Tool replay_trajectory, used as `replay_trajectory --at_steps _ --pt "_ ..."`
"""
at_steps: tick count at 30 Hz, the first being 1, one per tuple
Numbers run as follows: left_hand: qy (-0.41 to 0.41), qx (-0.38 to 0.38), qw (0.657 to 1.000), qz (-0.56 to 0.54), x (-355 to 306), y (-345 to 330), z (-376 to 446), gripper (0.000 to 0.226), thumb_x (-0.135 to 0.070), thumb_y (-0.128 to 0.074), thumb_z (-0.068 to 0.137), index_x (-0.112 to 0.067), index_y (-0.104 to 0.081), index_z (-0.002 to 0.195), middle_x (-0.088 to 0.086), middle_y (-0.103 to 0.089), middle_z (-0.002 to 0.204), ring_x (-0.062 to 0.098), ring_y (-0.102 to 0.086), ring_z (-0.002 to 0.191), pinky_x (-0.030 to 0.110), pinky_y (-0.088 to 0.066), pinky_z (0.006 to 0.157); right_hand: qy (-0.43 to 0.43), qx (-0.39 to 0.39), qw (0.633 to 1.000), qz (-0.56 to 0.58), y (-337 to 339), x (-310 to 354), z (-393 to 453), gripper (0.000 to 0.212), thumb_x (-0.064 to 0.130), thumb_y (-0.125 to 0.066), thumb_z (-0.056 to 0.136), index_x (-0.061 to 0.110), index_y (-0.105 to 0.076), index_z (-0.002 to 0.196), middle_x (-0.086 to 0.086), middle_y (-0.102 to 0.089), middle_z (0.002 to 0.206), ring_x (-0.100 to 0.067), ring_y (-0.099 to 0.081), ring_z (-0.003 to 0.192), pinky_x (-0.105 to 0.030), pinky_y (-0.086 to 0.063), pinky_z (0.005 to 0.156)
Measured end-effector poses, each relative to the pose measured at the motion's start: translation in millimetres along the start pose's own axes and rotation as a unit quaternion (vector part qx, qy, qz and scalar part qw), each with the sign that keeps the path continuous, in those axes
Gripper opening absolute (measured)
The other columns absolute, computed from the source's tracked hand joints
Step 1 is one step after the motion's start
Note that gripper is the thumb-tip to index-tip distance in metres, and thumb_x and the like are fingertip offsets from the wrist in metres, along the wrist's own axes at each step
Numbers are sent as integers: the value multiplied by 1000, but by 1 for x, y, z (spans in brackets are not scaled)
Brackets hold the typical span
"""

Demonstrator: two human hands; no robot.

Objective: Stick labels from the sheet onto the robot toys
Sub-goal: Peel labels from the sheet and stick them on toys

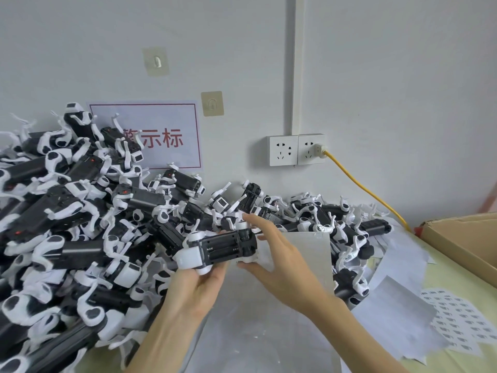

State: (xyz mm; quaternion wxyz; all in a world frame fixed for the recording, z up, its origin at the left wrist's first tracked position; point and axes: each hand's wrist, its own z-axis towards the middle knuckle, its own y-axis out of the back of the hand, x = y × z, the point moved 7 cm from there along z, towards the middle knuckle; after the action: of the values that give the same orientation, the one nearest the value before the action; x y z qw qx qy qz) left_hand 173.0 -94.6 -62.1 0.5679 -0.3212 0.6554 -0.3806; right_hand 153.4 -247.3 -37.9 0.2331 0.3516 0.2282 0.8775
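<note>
A black and white robot toy [217, 250] lies belly-up at the centre, its open battery bay facing me. My left hand [196, 292] holds it from below, fingers curled round its near side. My right hand [279, 254] grips the toy's right end, index finger over the top and thumb under it. A label sheet [462, 324] with several small printed labels lies on the table at the right. Whether a label is on a fingertip I cannot tell.
A large heap of robot toys [70, 227] fills the left and runs along the wall to the right [336, 219]. Grey backing sheets [306, 254] lie under my hands. A cardboard box [462, 238] stands at the right. A yellow cable [368, 189] runs from the wall socket [312, 149].
</note>
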Motion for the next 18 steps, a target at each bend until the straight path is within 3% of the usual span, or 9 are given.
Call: replay_trajectory --at_steps 3,6,9,11,13,16,18 --pt "-12 6 998 63 -1 -3 0 22 -7 -40 108 -5 -60 115 21 -66 114 32 -57 120 42 -58 97 -8 -41 999 15 15 -1 0 65 52 -76 90 37 -44 145 23 -53 134 -3 -53 127 -12 -41 102" --pt "-63 -62 975 203 -12 5 -1 44 -49 -48 109 -15 -66 130 14 -75 118 24 -71 104 36 -56 81 -62 -89 992 59 33 -7 0 62 75 -67 84 40 -53 132 19 -61 118 -9 -61 113 -18 -48 94" --pt "-88 47 928 359 -13 -10 -3 58 -76 -56 93 -32 -73 127 -3 -78 120 9 -74 104 35 -52 93 -117 -93 982 116 37 -16 -1 56 73 -69 80 38 -59 122 17 -66 107 -10 -65 102 -23 -52 90" --pt "-108 95 893 427 -11 -18 -4 47 -72 -64 89 -36 -73 117 -4 -75 108 8 -71 102 35 -51 96 -146 -92 972 159 37 -19 -3 51 72 -68 79 38 -61 116 16 -68 104 -8 -66 99 -24 -52 88" --pt "-156 98 869 460 -17 -21 -5 43 -66 -69 91 -25 -69 105 5 -67 84 10 -66 81 26 -49 81 -166 -76 961 206 34 -19 -3 51 70 -69 80 35 -63 115 10 -72 108 -8 -67 101 -26 -52 88" --pt "-193 141 868 435 -21 -30 -9 55 -52 -73 93 -2 -52 93 14 -52 65 16 -49 60 15 -45 60 -181 -41 944 272 31 -12 -1 50 60 -70 87 26 -64 123 8 -75 105 -8 -70 96 -21 -51 82" --pt "-210 146 864 433 -23 -31 -9 57 -48 -74 93 2 -46 85 12 -47 61 15 -44 53 14 -41 51 -182 -20 946 266 30 -8 0 47 53 -65 92 18 -65 124 7 -75 100 -8 -69 90 -21 -51 78"
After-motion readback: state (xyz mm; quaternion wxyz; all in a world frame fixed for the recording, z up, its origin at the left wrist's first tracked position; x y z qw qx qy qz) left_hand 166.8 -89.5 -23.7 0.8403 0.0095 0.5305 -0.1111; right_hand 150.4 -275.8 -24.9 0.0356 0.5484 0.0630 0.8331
